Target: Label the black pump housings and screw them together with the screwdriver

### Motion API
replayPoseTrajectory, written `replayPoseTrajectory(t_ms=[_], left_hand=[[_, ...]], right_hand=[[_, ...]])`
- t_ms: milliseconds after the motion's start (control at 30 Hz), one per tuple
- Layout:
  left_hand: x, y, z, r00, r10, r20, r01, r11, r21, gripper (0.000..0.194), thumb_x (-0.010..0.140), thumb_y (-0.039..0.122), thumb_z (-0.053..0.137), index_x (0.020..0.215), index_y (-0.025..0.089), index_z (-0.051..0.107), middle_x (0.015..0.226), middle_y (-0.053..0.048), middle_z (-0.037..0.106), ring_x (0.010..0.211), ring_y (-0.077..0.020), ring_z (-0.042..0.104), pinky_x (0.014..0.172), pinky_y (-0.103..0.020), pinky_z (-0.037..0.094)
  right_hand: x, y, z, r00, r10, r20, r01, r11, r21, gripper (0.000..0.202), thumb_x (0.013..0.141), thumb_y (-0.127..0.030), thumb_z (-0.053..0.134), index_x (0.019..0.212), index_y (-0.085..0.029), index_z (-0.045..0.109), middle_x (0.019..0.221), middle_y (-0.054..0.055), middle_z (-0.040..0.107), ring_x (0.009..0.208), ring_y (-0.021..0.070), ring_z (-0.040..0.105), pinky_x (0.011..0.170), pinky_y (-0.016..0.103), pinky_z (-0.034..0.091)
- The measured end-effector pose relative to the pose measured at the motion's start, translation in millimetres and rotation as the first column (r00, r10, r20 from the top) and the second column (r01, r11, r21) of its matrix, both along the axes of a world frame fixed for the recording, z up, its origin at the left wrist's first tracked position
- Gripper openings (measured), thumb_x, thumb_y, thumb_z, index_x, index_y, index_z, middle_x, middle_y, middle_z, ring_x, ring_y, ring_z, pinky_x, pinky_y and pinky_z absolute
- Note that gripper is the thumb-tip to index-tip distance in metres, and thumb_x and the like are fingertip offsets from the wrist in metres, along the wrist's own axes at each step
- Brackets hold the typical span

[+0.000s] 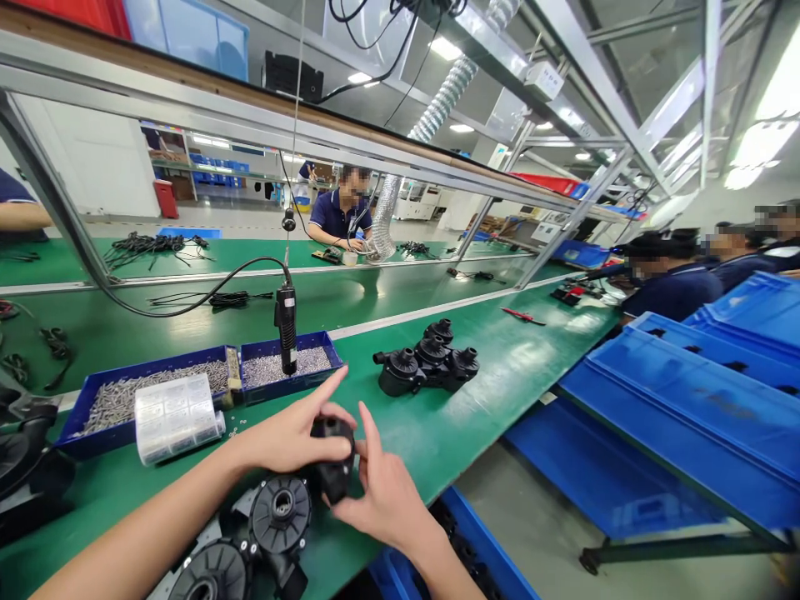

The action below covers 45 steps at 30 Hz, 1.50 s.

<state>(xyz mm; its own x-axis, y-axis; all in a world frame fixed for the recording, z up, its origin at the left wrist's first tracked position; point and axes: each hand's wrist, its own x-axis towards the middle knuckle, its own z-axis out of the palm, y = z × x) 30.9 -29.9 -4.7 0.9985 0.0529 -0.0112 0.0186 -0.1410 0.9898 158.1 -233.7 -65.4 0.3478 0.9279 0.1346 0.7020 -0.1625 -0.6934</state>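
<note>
A black plastic pump-like housing [337, 477] is held between my two hands above the front of the green bench. My left hand [298, 429] grips its top, thumb across it and index finger stretched forward. My right hand [382, 490] closes on its right side, with thumb and fingers against it and the index finger pointing up. Just below and to the left lie larger round black housings, one with an open centre [281, 504] and another nearer [209, 571], both partly hidden by my left forearm. Finished-looking black pump units [431, 354] stand grouped further back.
Blue trays of screws [156, 392] and small metal parts [287, 367] sit at the left, with a label roll [178, 417] in front. A black electric screwdriver [286, 329] hangs above. Blue crates [693, 392] fill the right. Co-workers [341, 217] sit across the bench and at right.
</note>
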Motion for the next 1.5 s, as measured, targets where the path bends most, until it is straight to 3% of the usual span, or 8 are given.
replayPoseTrajectory(t_ms=[133, 267, 367, 667, 933, 1200, 1300, 1500], left_hand=[[-13.0, -2.8, 16.9, 0.970, -0.209, -0.127, 0.220, 0.972, 0.080, 0.128, 0.090, 0.055, 0.085, 0.174, 0.030, -0.008, 0.151, -0.010, 0.066, 0.141, -0.0330, 0.057, 0.123, -0.045, 0.036], [-10.8, 1.7, 15.1, 0.962, -0.243, -0.123, 0.247, 0.969, 0.020, 0.120, 0.093, 0.060, 0.081, 0.176, 0.030, 0.000, 0.150, -0.013, 0.066, 0.140, -0.0321, 0.059, 0.120, -0.044, 0.041], [-0.7, 5.6, 3.2, 0.985, -0.159, -0.073, 0.154, 0.986, -0.067, 0.111, 0.096, 0.069, 0.075, 0.176, 0.024, 0.011, 0.136, -0.016, 0.074, 0.127, -0.0305, 0.066, 0.114, -0.046, 0.046], [19.5, 30.0, -53.1, 0.998, 0.066, -0.015, -0.067, 0.994, -0.084, 0.115, 0.088, 0.071, 0.081, 0.173, 0.021, 0.023, 0.144, -0.022, 0.064, 0.132, -0.0330, 0.063, 0.118, -0.053, 0.043], [111.6, 18.3, -86.1, 0.980, -0.134, 0.148, 0.171, 0.945, -0.279, 0.153, 0.058, 0.041, 0.109, 0.174, 0.041, 0.009, 0.174, -0.020, 0.035, 0.159, -0.0402, 0.038, 0.130, -0.064, 0.028], [121.5, 2.3, -114.9, 0.973, 0.148, 0.180, -0.031, 0.847, -0.531, 0.157, 0.063, 0.038, 0.109, 0.175, 0.026, 0.000, 0.145, -0.021, 0.067, 0.125, -0.0335, 0.070, 0.113, -0.047, 0.051], [119.4, 3.3, -112.0, 0.968, 0.186, 0.168, -0.055, 0.811, -0.583, 0.157, 0.062, 0.039, 0.109, 0.175, 0.025, 0.002, 0.143, -0.020, 0.068, 0.125, -0.0327, 0.070, 0.116, -0.047, 0.048], [121.0, 3.0, -108.6, 0.978, 0.156, 0.140, -0.046, 0.811, -0.584, 0.151, 0.066, 0.039, 0.107, 0.175, 0.024, 0.004, 0.148, -0.022, 0.065, 0.134, -0.0357, 0.066, 0.121, -0.050, 0.044]], right_hand=[[40.7, -26.6, 5.7, 0.950, 0.155, -0.272, -0.160, 0.987, 0.006, 0.121, 0.082, -0.021, 0.070, 0.174, -0.034, -0.007, 0.112, 0.004, 0.074, 0.074, 0.0217, 0.070, 0.060, 0.029, 0.051], [94.6, -8.4, 12.8, 0.913, -0.403, -0.055, 0.394, 0.842, 0.368, 0.095, 0.100, -0.045, 0.063, 0.173, -0.026, 0.005, 0.134, 0.016, 0.067, 0.113, 0.0328, 0.067, 0.087, 0.047, 0.062], [128.0, 32.3, 11.9, 0.811, -0.584, 0.033, 0.504, 0.726, 0.469, 0.112, 0.090, -0.053, 0.077, 0.171, -0.017, 0.009, 0.157, 0.026, 0.046, 0.150, 0.0457, 0.034, 0.121, 0.071, 0.034], [138.9, 26.3, 8.1, 0.912, -0.398, -0.099, 0.408, 0.857, 0.313, 0.127, 0.074, -0.033, 0.085, 0.173, -0.022, 0.007, 0.137, 0.017, 0.058, 0.131, 0.0404, 0.057, 0.121, 0.064, 0.040], [143.9, 9.2, 9.8, 0.882, 0.172, -0.438, -0.064, 0.966, 0.250, 0.146, 0.066, -0.068, 0.094, 0.173, -0.025, 0.004, 0.137, 0.018, 0.069, 0.123, 0.0354, 0.072, 0.106, 0.053, 0.057], [120.1, 22.4, 1.8, 0.936, -0.149, -0.317, 0.269, 0.886, 0.378, 0.083, 0.088, -0.043, 0.084, 0.159, -0.030, 0.043, 0.163, 0.015, 0.042, 0.147, 0.0339, 0.044, 0.119, 0.052, 0.039], [117.6, 6.5, 13.7, 0.917, -0.175, -0.359, 0.313, 0.872, 0.375, 0.037, 0.100, -0.054, 0.070, 0.120, -0.024, 0.066, 0.127, 0.011, 0.062, 0.103, 0.0255, 0.061, 0.087, 0.038, 0.051], [107.1, -16.1, 20.3, 0.876, -0.089, -0.475, 0.192, 0.966, 0.172, 0.054, 0.098, -0.069, 0.069, 0.077, -0.020, 0.058, 0.066, -0.005, 0.044, 0.060, 0.0133, 0.037, 0.059, 0.029, 0.032]])
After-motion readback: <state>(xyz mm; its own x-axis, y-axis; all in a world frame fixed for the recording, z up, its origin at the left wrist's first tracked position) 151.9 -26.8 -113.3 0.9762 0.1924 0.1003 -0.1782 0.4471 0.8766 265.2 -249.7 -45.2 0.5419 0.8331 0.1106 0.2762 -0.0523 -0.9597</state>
